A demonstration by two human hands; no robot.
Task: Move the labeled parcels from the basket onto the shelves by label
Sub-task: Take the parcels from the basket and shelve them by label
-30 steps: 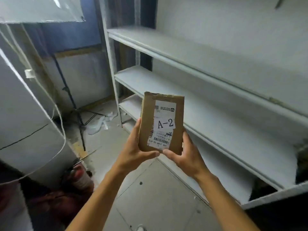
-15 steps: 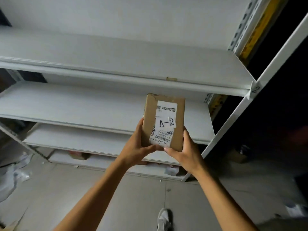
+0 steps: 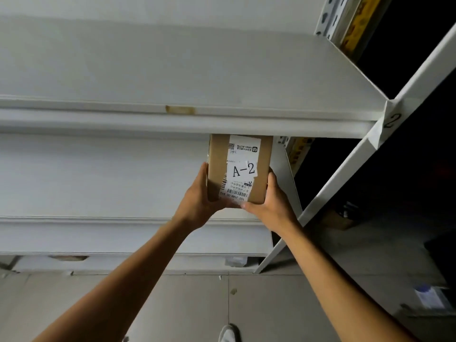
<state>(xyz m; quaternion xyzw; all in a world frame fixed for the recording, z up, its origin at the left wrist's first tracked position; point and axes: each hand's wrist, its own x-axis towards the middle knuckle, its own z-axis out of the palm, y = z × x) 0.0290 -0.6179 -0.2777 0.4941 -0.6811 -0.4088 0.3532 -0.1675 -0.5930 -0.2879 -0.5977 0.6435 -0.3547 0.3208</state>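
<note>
Your left hand (image 3: 197, 206) and right hand (image 3: 271, 206) grip A-2 cardboard parcel (image 3: 217, 169) (upright), top edge under white shelf (image 3: 172, 124).

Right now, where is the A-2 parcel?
In the head view, the A-2 parcel sits right of centre, held by the left hand and right hand, just under the shelf edge.
</note>
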